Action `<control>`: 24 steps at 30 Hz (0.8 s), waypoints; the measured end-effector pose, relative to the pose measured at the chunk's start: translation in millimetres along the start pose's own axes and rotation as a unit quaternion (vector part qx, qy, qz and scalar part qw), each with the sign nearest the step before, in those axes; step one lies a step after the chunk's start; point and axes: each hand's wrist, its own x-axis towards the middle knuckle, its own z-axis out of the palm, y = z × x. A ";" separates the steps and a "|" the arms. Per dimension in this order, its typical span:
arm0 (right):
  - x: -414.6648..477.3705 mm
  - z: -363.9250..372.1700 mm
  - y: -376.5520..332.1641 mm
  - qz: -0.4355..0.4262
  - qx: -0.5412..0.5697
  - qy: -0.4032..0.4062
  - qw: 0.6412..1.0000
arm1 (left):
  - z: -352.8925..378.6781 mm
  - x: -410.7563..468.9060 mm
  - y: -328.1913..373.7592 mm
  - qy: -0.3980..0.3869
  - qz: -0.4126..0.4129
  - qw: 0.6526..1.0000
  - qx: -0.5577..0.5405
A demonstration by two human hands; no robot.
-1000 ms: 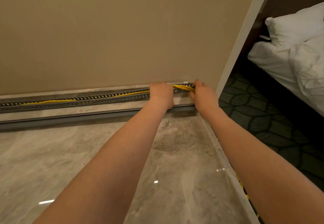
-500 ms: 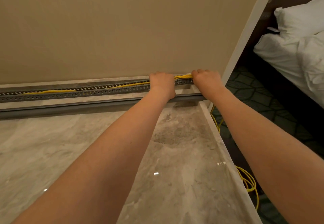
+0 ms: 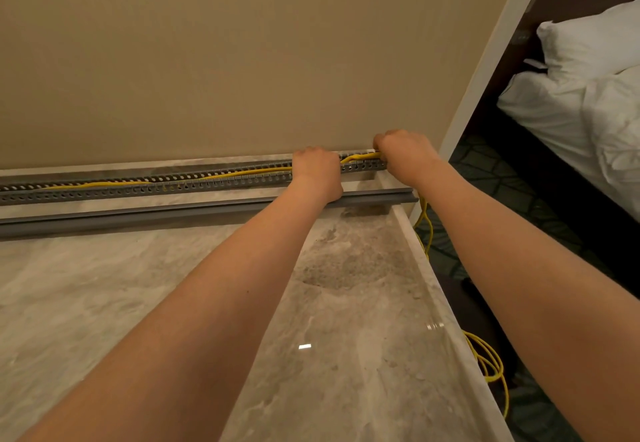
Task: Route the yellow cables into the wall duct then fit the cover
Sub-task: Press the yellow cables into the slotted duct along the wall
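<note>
Left hand [image 3: 317, 169] and right hand [image 3: 405, 154] stayed clamped on thin yellow cables [image 3: 242, 173] inside slotted grey duct [image 3: 138, 188]; long grey cover [image 3: 138, 217] lay alongside.

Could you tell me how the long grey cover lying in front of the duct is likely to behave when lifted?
The cover looks long and thin, so it will probably feel light and sag if lifted at one end. On the glossy marble top it may slide easily when nudged.

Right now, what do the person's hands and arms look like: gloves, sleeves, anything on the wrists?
The left hand and right hand are bare, no gloves. Both forearms show no sleeves, watch or bands. Fingers are hidden, so rings are unknown.
</note>
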 end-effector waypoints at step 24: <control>-17.2 21.6 2.6 0.034 0.205 0.017 0.978 | -4.7 2.1 -2.7 -0.012 0.047 0.998 0.026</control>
